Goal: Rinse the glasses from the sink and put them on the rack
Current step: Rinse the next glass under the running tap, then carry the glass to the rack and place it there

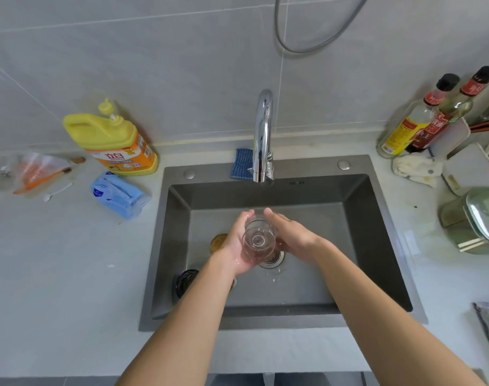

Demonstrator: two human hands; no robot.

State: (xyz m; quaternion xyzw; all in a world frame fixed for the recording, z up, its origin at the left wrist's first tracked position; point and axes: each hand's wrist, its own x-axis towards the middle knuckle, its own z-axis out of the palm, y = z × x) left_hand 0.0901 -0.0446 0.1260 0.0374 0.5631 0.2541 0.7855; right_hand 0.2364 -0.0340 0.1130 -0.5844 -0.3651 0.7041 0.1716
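Now both forearms reach forward over the sink (374, 246), hands meeting below the faucet (263, 135). Left hand (237, 246) palm-up, cupping the clear glass (258, 239) from below and left, fingers curled round its wall. Right hand (290, 232) flat against the glass's right side, fingers straight, not wrapped. Glass tilted, one end toward the camera, held above the drain (275, 257). Amber glass (217, 242) and dark glass (185, 281) sit on the sink floor, left of the hands.

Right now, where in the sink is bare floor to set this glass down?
Bare: sink floor between the drain and the right wall, and the front strip. Crowded: left side, with the amber glass and dark glass.
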